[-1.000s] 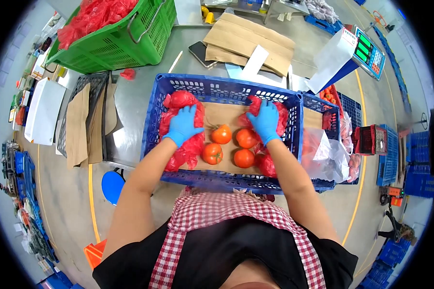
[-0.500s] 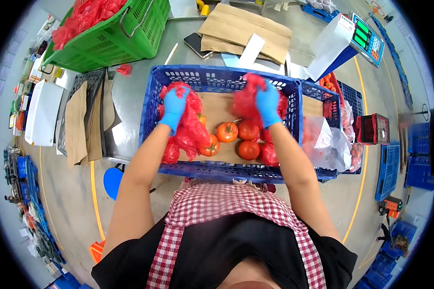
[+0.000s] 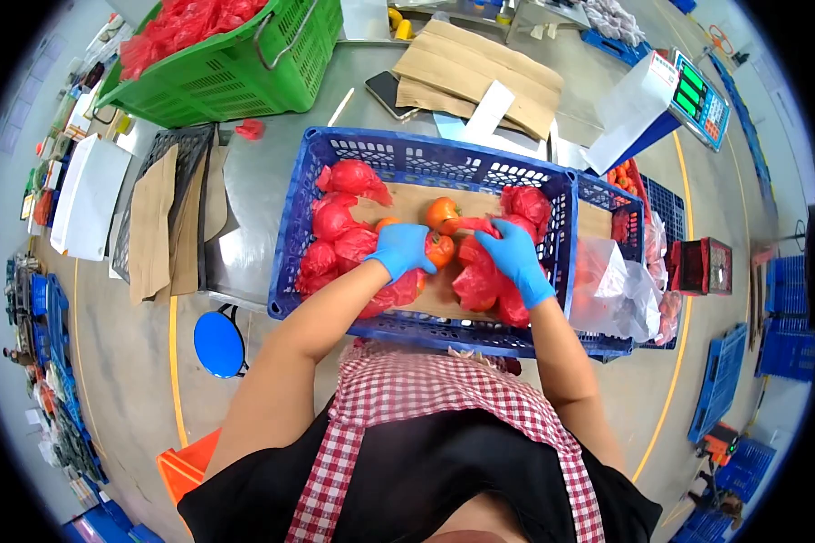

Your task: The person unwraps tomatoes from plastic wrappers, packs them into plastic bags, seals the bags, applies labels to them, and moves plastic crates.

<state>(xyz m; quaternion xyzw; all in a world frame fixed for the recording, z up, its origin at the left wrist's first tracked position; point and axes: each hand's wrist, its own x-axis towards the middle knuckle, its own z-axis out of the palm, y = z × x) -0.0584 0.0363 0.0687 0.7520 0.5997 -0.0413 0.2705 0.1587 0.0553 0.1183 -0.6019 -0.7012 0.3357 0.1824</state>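
Inside the blue plastic crate (image 3: 426, 334), my left hand (image 3: 402, 251), in a blue glove, has its fingers closed on a bare tomato (image 3: 439, 251). Just behind it sits another tomato (image 3: 442, 214) on the cardboard lining (image 3: 407, 201). My right hand (image 3: 516, 260), also gloved, pinches a thin red plastic bag (image 3: 476, 274) that hangs down over the right-hand tomatoes. Red-wrapped tomatoes (image 3: 333, 217) fill the crate's left end. More red-wrapped tomatoes (image 3: 525, 206) lie at the right end, partly behind my right hand.
A green basket (image 3: 235, 77) of red bags stands at the back left of the metal table (image 3: 254, 181). Behind the crate lie a phone (image 3: 387, 92) and cardboard sheets (image 3: 480, 68). A scale (image 3: 643, 109) stands back right, and a smaller blue crate (image 3: 638, 226) adjoins on the right.
My left hand has left the red bags at the left and moved right and nearer onto a tomato. My right hand has lowered toward me with the red bag. The view has shifted slightly.
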